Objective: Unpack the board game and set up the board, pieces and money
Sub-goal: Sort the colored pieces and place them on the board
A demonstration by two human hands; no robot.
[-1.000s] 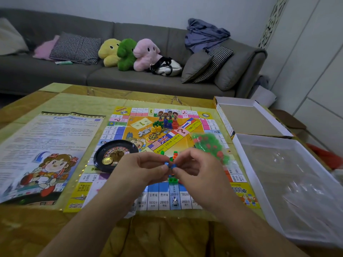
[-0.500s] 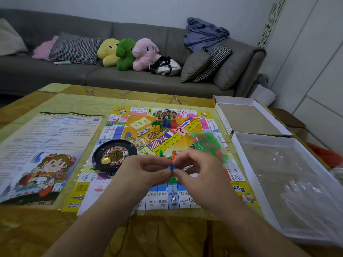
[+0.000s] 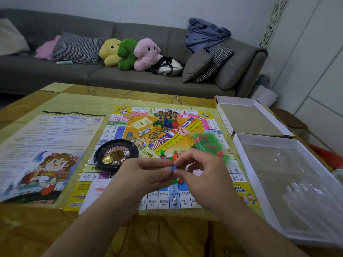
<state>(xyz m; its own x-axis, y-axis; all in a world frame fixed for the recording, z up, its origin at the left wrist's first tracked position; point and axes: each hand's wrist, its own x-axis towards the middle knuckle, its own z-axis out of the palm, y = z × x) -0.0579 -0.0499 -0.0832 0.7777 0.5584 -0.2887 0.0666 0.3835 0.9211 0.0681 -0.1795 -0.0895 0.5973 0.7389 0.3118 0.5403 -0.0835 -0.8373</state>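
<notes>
Little had moved: both hands, left and right, still pinched one blue piece over the board, probably separating it.

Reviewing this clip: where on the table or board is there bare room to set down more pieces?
Free: the tabletop strip beyond the board, and the near edge under the forearms. Crowded: the board's centre, with the roulette wheel, pawns, bag of houses, and both hands pinching a blue piece. The rule sheet fills the left side, the box tray the right.
</notes>
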